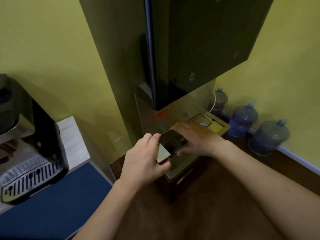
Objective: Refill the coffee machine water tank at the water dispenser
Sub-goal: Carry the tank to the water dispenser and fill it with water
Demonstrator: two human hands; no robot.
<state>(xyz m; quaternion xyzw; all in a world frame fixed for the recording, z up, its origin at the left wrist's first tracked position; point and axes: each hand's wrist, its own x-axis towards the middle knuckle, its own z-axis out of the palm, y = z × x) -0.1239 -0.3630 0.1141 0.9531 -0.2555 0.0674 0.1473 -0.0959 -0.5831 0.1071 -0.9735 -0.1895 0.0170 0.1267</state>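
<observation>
I hold the coffee machine's water tank [173, 142], a dark, smoky box with a pale flap at its near corner, in both hands. It sits in the alcove of the tall water dispenser [199, 49], below the dark front panel and above the dispenser's ledge [180, 170]. My left hand [145, 158] grips the near left end by the flap. My right hand [195, 137] wraps the far right side. I cannot tell the water level inside. The coffee machine [39, 129] stands to the left on a counter.
The coffee machine's slotted drip tray [29, 181] juts toward me above a blue cabinet front [57, 205]. Three large water bottles [270, 135] line the yellow wall on the brown floor at the right. A yellowish box [220, 125] sits behind my right hand.
</observation>
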